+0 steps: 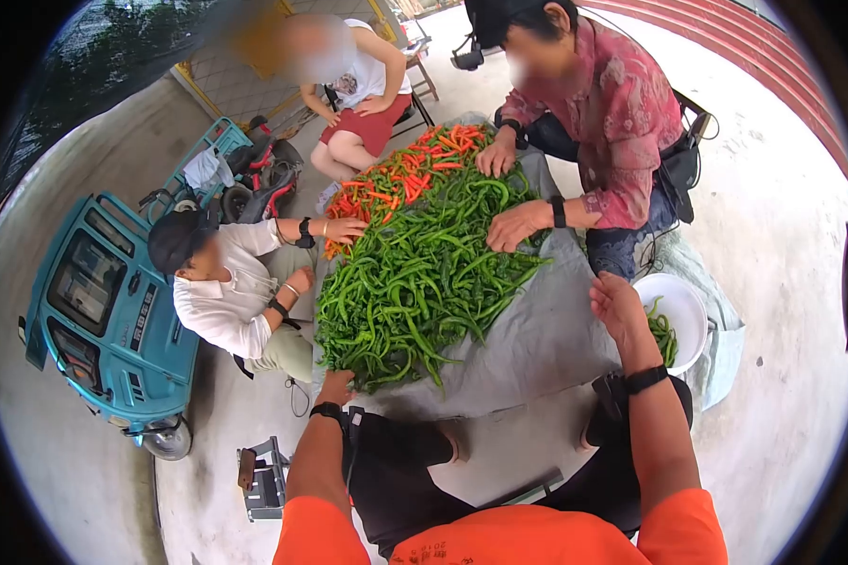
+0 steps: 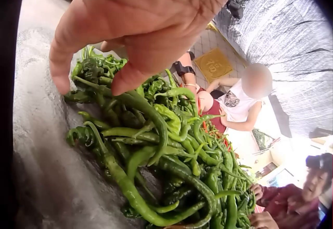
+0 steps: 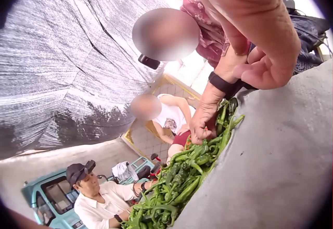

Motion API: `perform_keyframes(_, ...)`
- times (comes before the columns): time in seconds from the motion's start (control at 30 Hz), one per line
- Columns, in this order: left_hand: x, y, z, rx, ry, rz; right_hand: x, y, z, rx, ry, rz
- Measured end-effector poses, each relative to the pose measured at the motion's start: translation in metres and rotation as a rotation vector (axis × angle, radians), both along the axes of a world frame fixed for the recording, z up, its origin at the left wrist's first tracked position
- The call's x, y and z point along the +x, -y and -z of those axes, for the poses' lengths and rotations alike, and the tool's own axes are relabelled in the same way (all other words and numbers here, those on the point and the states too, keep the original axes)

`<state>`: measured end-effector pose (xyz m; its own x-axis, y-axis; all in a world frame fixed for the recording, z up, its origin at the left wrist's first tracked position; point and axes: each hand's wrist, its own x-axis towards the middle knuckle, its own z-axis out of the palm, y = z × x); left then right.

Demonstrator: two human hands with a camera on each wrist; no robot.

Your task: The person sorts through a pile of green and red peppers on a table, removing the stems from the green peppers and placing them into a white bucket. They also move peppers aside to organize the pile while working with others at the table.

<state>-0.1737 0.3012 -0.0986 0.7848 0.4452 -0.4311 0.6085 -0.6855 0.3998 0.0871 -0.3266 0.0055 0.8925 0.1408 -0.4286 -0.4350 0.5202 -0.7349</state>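
A heap of green chili peppers (image 1: 415, 282) lies on a grey sheet (image 1: 528, 363). My left hand (image 1: 337, 386) is at the heap's near left edge. In the left wrist view its thumb (image 2: 127, 78) and a bent finger (image 2: 60, 73) stand apart over green peppers, the thumb tip right at a long curved one (image 2: 148, 114). My right hand (image 1: 618, 309) is raised between the heap and a white bucket (image 1: 693, 315), fingers loosely curled, with no pepper showing in it. Green peppers (image 1: 662, 337) lie inside the bucket.
Red and orange peppers (image 1: 396, 179) cover the heap's far end. Across on the right, a person in a patterned red shirt (image 1: 622, 122) has both hands at the heap. A person in white (image 1: 221, 306) reaches in from the left; another sits behind. A blue three-wheeler (image 1: 113, 311) stands at left.
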Motion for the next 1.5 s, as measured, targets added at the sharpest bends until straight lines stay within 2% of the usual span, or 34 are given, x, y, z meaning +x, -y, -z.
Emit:
perform_keyframes(0.07,0.008,0.006,-0.005,0.062,-0.037,-0.297,-0.001,-0.001,-0.005,0.007,-0.003,-0.001)
perform_keyframes(0.13,0.038,0.062,-0.043,0.251,0.118,-0.989,-0.006,-0.003,-0.012,0.012,0.027,-0.014)
perform_keyframes(0.2,0.053,0.093,-0.082,0.415,0.193,-0.692,-0.009,-0.006,-0.015,0.030,0.057,-0.027)
perform_keyframes(0.27,0.082,0.117,-0.117,0.475,0.238,-0.576,-0.009,-0.013,-0.012,0.039,0.049,-0.059)
perform_keyframes(0.33,0.111,0.128,-0.138,0.492,0.357,-0.383,-0.008,-0.020,-0.012,0.050,0.037,-0.094)
perform_keyframes(0.4,0.145,0.149,-0.166,0.325,0.355,-0.187,-0.008,-0.027,-0.012,0.061,0.017,-0.133)
perform_keyframes(0.47,0.183,0.145,-0.154,0.300,0.494,0.008,-0.010,-0.031,-0.018,0.064,0.004,-0.155)
perform_keyframes(0.63,0.252,0.199,-0.176,0.096,0.428,0.227,-0.013,-0.033,-0.025,0.060,0.000,-0.220)
perform_keyframes(0.73,0.282,0.224,-0.173,0.351,0.270,0.367,-0.011,-0.028,-0.023,0.054,-0.007,-0.229)
perform_keyframes(0.87,0.316,0.231,-0.157,0.472,0.091,0.329,-0.005,-0.015,-0.027,0.041,-0.030,-0.177)
perform_keyframes(1.0,0.326,0.239,-0.156,0.591,0.038,0.284,-0.001,-0.009,-0.026,0.059,-0.054,-0.133)
perform_keyframes(1.17,0.329,0.232,-0.143,0.503,0.189,0.323,0.002,-0.014,-0.024,0.075,-0.033,-0.164)
perform_keyframes(1.33,0.312,0.252,-0.156,0.349,0.302,0.331,-0.002,-0.024,-0.021,0.044,-0.008,-0.210)
perform_keyframes(1.37,0.306,0.257,-0.157,0.259,0.358,0.256,-0.003,-0.025,-0.022,0.039,0.003,-0.215)
perform_keyframes(1.5,0.280,0.280,-0.148,0.399,0.629,0.257,-0.004,-0.026,-0.020,0.037,0.033,-0.218)
